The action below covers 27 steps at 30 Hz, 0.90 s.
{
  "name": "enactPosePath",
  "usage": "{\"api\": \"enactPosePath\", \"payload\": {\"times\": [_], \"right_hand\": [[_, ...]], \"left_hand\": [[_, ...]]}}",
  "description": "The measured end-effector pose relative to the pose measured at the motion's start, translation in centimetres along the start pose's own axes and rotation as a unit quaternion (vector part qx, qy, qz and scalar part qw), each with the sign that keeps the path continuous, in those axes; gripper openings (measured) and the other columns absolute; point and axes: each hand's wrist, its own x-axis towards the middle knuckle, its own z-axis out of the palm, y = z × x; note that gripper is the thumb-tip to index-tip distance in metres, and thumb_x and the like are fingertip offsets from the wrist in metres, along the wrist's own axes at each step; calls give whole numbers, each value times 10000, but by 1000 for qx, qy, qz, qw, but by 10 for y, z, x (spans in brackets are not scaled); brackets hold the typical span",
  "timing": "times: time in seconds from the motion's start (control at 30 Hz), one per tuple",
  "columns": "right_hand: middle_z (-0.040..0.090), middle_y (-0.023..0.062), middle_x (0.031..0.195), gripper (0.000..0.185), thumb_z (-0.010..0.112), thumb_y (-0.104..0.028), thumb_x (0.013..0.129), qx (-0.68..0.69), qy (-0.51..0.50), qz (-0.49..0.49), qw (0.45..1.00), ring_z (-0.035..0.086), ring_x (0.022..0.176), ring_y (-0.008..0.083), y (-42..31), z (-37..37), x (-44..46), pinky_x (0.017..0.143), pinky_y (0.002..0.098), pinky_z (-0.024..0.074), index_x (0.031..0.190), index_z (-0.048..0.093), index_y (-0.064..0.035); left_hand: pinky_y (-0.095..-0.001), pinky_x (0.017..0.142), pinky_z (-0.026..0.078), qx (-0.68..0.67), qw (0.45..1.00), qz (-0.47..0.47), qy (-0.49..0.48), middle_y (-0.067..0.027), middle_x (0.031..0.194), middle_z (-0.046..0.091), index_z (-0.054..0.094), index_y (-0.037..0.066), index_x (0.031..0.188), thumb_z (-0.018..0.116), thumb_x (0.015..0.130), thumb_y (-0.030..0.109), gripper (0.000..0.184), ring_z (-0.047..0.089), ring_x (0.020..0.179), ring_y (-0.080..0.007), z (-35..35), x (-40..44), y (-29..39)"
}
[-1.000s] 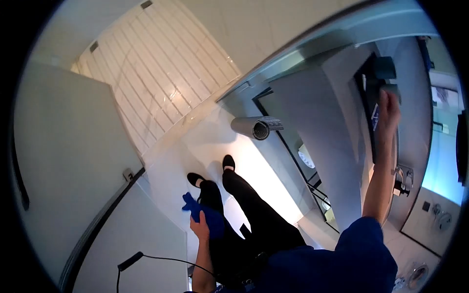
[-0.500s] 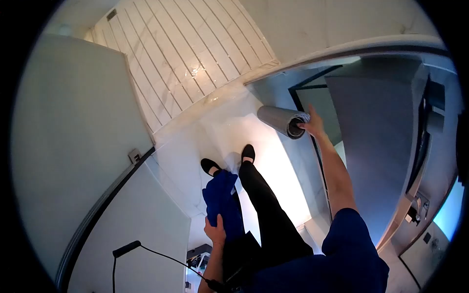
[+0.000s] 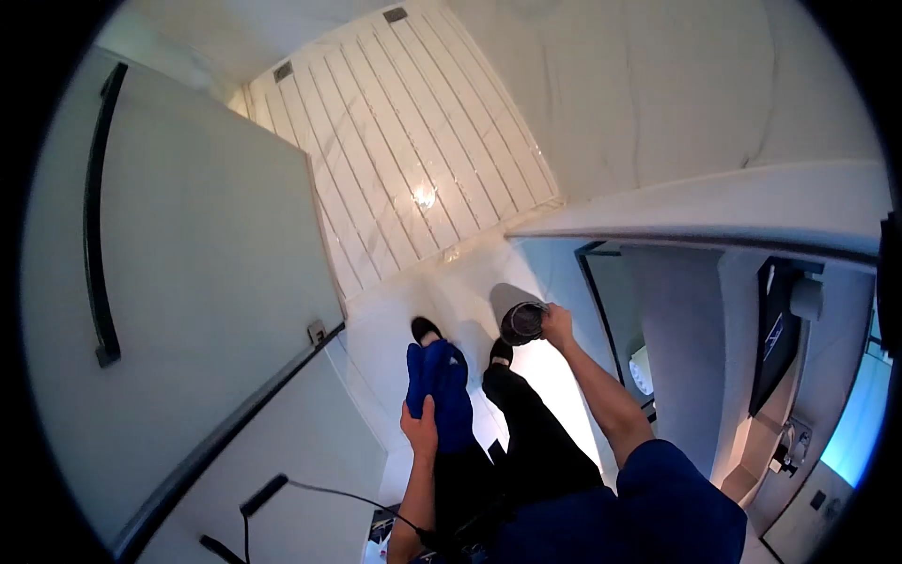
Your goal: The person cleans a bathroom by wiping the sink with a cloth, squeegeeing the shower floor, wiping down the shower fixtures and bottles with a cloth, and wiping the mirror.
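My left hand [image 3: 420, 429] is closed around a bunched blue cloth [image 3: 449, 395], which hangs in front of my left leg. Out to the right, my right hand [image 3: 558, 329] grips the edge of a rolled grey mat [image 3: 521, 324]. The roll's dark, spiral end faces up towards me, and its far end is hidden beneath. It is held above the white floor [image 3: 374, 362], close to my right shoe [image 3: 502, 352]. Part of the right-hand fingers is hidden by the roll.
A frosted glass door [image 3: 207, 216] with a long black handle [image 3: 95, 226] stands at left. Ahead lies a grooved, wet-looking shower floor [image 3: 376, 150]. To the right are a grey cabinet side [image 3: 676, 329] and a tap [image 3: 794, 444]. A black cord [image 3: 348, 493] hangs near my left arm.
My right hand has brought the rolled mat inwards, nearer my feet, and tipped it from side-on to end-on. The blue cloth stays in my left hand. My view has shifted.
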Motion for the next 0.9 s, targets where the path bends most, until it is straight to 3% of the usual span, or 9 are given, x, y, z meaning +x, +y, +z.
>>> {"api": "enactPosePath", "payload": {"times": [0.1,0.2,0.27,0.3,0.43,0.53,0.67,0.8,0.9], "right_hand": [[615,228,728,219,521,-186,806,17,26,-5,1000,614,703,399,-58,-18,30,629,452,482,779,587,22],[617,233,806,212,546,-199,805,39,53,75,995,586,803,427,-87,-3,83,688,467,463,836,611,-1],[622,232,806,212,577,-203,797,9,109,133,985,589,805,427,-101,8,118,701,464,465,874,626,-12],[605,261,830,268,564,-253,800,49,132,147,979,574,819,444,-104,12,137,733,492,446,798,606,11],[613,252,785,250,613,-221,788,174,130,299,929,592,794,433,-120,-4,219,745,472,451,798,610,29],[579,144,579,208,596,-158,834,212,198,288,912,567,416,242,-106,-17,276,342,361,428,769,599,40],[561,131,568,235,596,-173,843,210,196,303,909,554,394,221,-77,-60,331,340,343,423,773,574,50],[586,114,682,238,576,-213,868,303,126,362,872,579,454,213,-36,-79,362,326,309,401,960,533,3],[581,108,732,266,551,-217,883,360,154,419,820,567,462,210,-21,-90,368,325,303,391,1054,497,-21]], "left_hand": [[-325,750,468,-128,991,-33,-13,-125,879,643,580,-11,1048,630,828,267,358,595,803,-223,14,31,-2],[-331,774,464,-43,998,-12,-36,-136,920,638,559,-13,1086,627,829,272,390,595,852,-231,26,77,40],[-339,802,454,99,990,14,-97,-144,968,630,551,-15,1087,618,832,264,384,587,910,-235,21,117,78],[-337,808,448,11,991,-59,-121,-144,992,622,544,-15,1082,604,836,256,370,577,927,-230,19,134,82],[-314,817,442,3,990,-47,-132,-129,1002,606,530,-15,1098,562,853,203,329,568,917,-215,-5,165,94],[-312,850,431,-114,981,-113,-109,-129,1047,586,518,-19,1137,547,857,184,347,553,944,-218,-6,181,94],[-317,879,421,-150,972,-159,-83,-135,1092,568,500,-30,1174,533,865,188,380,545,965,-228,5,198,107],[-327,865,426,-91,973,-203,-57,-122,1074,574,512,-39,1164,508,867,210,388,544,944,-220,25,222,119],[-331,869,424,-90,981,-151,-79,-139,1068,583,512,-46,1156,504,870,206,381,550,947,-233,31,220,144]]}}
